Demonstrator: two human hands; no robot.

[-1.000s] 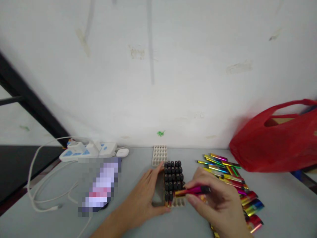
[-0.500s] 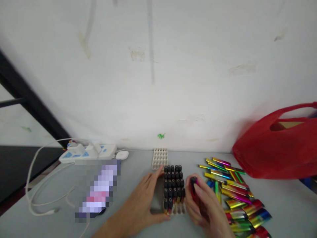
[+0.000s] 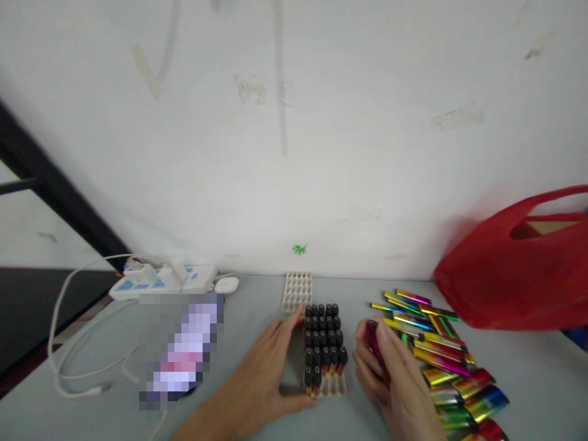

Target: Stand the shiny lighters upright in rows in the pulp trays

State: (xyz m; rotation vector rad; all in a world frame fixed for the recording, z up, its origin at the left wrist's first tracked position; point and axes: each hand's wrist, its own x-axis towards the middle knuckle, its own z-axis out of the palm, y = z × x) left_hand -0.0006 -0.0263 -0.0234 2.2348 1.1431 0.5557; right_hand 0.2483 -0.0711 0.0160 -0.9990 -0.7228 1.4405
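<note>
Rows of black-capped tubes (image 3: 323,337) stand upright in a pale tray (image 3: 335,386), whose front right cells hold none. My left hand (image 3: 264,373) is spread around the tray's left side, its index finger at the far corner and its thumb along the near edge. To the right of the tray, my right hand (image 3: 395,373) is closed around a magenta tube with a black cap (image 3: 374,343), held upright. Many shiny coloured tubes (image 3: 441,355) lie in a loose pile beyond my right hand.
A second pale tray with bare cells (image 3: 297,291) lies near the wall. On the left are a power strip (image 3: 197,278), a white case (image 3: 226,285), white cables (image 3: 87,392) and a pixelated phone-like object (image 3: 186,352). A red bag (image 3: 505,275) stands at the right.
My right hand has moved a little to the right, away from the tray, with the magenta tube in it. My left hand keeps its place at the tray.
</note>
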